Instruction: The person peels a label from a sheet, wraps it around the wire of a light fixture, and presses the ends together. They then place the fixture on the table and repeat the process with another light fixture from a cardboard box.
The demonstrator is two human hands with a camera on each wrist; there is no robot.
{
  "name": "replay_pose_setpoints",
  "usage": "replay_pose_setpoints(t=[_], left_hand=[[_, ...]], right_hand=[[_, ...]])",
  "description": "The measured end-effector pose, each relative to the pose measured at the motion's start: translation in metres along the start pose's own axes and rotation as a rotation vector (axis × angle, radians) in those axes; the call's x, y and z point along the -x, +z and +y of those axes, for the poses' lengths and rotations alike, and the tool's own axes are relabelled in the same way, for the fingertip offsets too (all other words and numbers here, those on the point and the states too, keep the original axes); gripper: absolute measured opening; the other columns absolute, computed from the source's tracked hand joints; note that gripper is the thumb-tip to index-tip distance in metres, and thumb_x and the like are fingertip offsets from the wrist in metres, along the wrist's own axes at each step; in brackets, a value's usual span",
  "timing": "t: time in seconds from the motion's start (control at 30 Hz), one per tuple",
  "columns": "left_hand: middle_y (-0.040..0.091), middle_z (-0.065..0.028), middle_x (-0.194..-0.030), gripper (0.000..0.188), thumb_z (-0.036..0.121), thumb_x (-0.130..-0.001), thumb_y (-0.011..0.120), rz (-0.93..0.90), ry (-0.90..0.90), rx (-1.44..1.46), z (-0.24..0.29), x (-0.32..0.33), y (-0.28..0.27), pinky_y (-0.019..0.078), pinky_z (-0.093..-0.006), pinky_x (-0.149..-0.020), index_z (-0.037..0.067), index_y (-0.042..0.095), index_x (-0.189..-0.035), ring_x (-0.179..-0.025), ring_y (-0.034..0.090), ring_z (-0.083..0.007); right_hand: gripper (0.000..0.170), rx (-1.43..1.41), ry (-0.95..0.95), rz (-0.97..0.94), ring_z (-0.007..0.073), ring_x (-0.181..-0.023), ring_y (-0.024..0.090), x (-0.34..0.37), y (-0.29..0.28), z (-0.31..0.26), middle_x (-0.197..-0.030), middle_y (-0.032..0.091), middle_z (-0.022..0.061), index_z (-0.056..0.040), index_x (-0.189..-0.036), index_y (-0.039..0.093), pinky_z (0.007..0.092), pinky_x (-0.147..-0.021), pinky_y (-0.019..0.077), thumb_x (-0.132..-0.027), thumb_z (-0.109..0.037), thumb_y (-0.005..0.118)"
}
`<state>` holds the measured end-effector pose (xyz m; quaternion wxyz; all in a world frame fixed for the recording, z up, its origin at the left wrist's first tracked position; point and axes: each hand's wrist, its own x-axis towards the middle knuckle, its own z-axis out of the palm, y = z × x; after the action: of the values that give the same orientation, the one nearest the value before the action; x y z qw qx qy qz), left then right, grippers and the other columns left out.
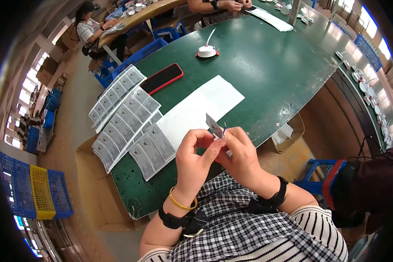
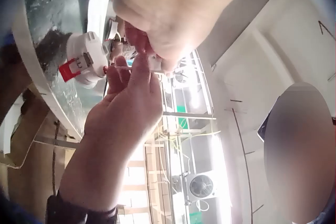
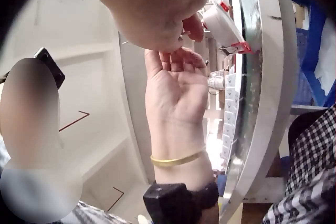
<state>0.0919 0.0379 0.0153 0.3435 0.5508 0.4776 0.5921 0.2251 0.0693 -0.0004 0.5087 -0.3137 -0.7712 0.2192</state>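
Observation:
Both hands meet in front of the body, fingertips together. My left hand (image 1: 192, 159), with a gold bracelet, pinches a small grey printed label (image 1: 214, 125) that sticks up above the fingertips. Beside it my right hand (image 1: 243, 155) pinches a thin wire (image 1: 224, 128), whose end pokes out next to the label. Below the fingers hangs a round white downlight (image 2: 86, 53) with red spring clips, mostly hidden by the hands in the head view. The right wrist view shows this downlight (image 3: 221, 24) too, near the table edge.
On the green table (image 1: 266, 78) lie several sheets of grey labels (image 1: 126, 115), white backing paper (image 1: 205, 102) and a red-cased phone (image 1: 163, 78). Another downlight (image 1: 206, 51) stands farther back. More downlights (image 1: 367, 89) line the right bench. Two people sit across.

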Motion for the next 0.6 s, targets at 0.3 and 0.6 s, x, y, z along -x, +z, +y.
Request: replay_pose_setpoints(t=[0.3,0.6], left_hand=[[0.061,-0.0042,-0.087,0.013,0.0,-0.081,0.064,0.112,0.117,-0.371,0.0,0.012,-0.02,0.0486,-0.0244,-0.068,-0.001,0.058,-0.092,-0.077,0.059,-0.0114],[0.06,-0.0081,-0.096,0.017,0.006,-0.088,0.051,0.081,-0.243,0.299,-0.008,0.022,-0.043,0.0473,-0.028,-0.08,-0.003,0.054,-0.103,-0.085,0.057,-0.0133]], right_hand=[[0.061,-0.22,0.138,-0.144,0.0251,-0.08,0.059,0.002,0.007,-0.013,-0.093,0.054,0.015,-0.0015,-0.133,0.039,0.0314,-0.067,0.0533,-0.076,0.007,0.061],[0.036,-0.996,0.813,-0.296,0.0059,-0.084,0.053,-0.023,0.0,0.007,-0.097,0.058,0.0024,-0.003,-0.12,0.055,0.0207,-0.066,0.0449,-0.089,-0.02,0.061]])
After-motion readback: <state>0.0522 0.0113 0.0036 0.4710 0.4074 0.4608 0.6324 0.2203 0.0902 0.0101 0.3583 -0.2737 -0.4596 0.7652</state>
